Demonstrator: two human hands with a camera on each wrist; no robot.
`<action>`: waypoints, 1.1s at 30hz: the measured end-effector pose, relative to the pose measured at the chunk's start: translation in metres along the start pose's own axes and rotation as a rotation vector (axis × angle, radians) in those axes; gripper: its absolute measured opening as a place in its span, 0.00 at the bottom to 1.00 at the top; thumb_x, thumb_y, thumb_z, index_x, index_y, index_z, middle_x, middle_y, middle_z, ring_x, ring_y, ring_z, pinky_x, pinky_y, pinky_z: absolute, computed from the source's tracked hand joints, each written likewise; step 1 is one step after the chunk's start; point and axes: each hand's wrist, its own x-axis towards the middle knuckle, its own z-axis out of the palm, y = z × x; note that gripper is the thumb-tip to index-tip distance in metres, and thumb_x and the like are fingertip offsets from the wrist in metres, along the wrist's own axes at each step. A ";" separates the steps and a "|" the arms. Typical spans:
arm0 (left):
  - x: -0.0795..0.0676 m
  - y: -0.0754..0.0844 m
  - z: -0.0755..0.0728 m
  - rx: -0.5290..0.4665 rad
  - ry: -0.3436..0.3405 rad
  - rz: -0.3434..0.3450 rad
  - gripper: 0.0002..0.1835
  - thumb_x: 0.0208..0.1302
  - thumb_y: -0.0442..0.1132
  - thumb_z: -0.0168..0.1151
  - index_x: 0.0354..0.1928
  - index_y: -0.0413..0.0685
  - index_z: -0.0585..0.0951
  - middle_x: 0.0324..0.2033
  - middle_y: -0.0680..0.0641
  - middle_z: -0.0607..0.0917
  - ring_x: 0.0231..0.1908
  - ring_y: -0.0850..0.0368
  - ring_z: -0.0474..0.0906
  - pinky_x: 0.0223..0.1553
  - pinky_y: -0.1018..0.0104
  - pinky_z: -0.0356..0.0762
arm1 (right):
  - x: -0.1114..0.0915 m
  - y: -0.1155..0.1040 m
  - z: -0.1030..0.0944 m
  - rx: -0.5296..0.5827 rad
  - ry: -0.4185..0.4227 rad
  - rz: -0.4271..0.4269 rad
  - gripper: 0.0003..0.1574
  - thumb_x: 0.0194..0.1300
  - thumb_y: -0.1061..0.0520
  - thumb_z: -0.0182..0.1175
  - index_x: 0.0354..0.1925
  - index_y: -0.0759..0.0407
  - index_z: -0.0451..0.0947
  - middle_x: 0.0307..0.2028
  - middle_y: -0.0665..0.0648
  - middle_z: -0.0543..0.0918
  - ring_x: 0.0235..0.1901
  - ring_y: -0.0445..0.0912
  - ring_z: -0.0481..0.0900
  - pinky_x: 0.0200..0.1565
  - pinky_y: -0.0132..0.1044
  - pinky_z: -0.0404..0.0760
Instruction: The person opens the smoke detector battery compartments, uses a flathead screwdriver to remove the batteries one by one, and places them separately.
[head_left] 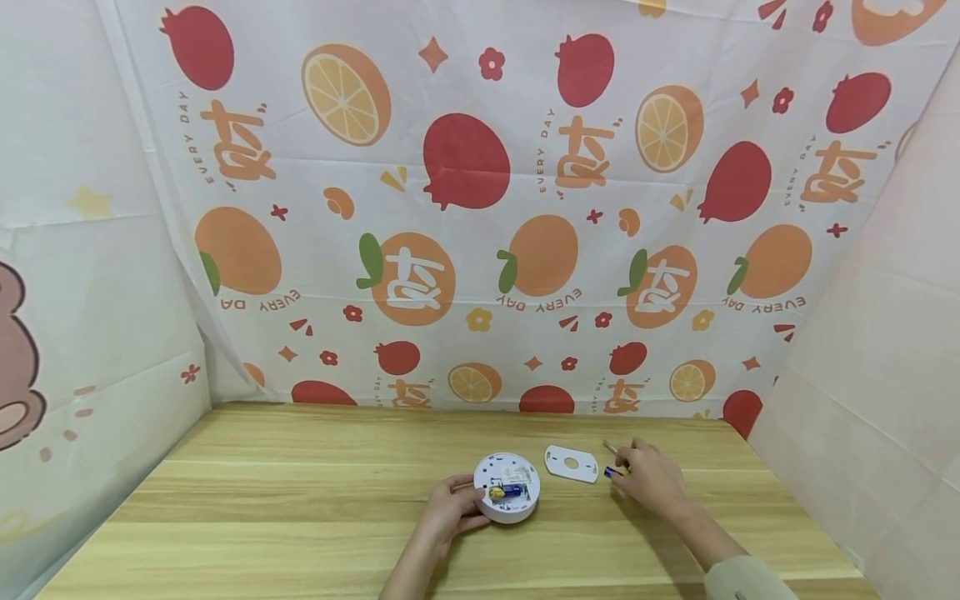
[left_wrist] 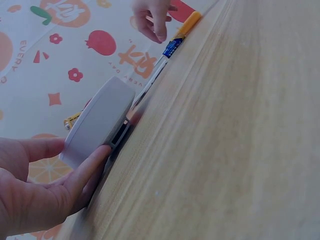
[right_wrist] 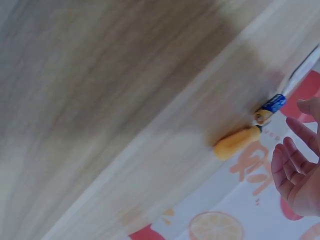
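Observation:
My left hand [head_left: 448,510] grips the rim of a round white smoke detector [head_left: 508,517], thumb on one side and fingers on the other. Its back faces up, showing a blue and yellow battery [head_left: 506,492]; one yellow end stands up in the left wrist view. On the right, my right hand [head_left: 654,479] hovers beside a loose blue battery [right_wrist: 274,103] with fingers spread and slightly bent, holding nothing. Near that battery lies a screwdriver [right_wrist: 237,142] with a yellow handle, mostly hidden behind the right hand in the head view.
A flat white mounting plate [head_left: 557,463] with a round central hole lies on the wooden table [head_left: 300,492], between the detector and the right hand. Behind the table hangs a fruit-printed cloth [head_left: 465,267], and pale cloths line both sides.

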 end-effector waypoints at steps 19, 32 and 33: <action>0.002 0.001 -0.002 0.019 0.001 -0.006 0.27 0.63 0.27 0.50 0.59 0.17 0.55 0.45 0.28 0.72 0.38 0.47 0.77 0.40 0.56 0.81 | 0.010 -0.066 -0.015 -0.035 0.100 -0.215 0.11 0.45 0.48 0.70 0.27 0.50 0.80 0.25 0.45 0.67 0.23 0.39 0.66 0.14 0.27 0.64; 0.002 0.003 -0.001 0.023 -0.006 -0.007 0.27 0.63 0.27 0.50 0.59 0.17 0.55 0.46 0.27 0.72 0.39 0.46 0.77 0.40 0.56 0.81 | 0.011 -0.096 -0.016 -0.010 0.070 -0.330 0.09 0.49 0.49 0.67 0.30 0.48 0.80 0.27 0.44 0.68 0.22 0.39 0.64 0.17 0.27 0.62; 0.002 0.003 -0.001 0.022 -0.007 -0.007 0.27 0.63 0.27 0.50 0.59 0.17 0.55 0.46 0.27 0.72 0.39 0.46 0.77 0.40 0.56 0.81 | 0.011 -0.098 -0.016 -0.014 0.070 -0.335 0.09 0.48 0.48 0.67 0.30 0.48 0.80 0.28 0.44 0.68 0.22 0.39 0.63 0.17 0.26 0.62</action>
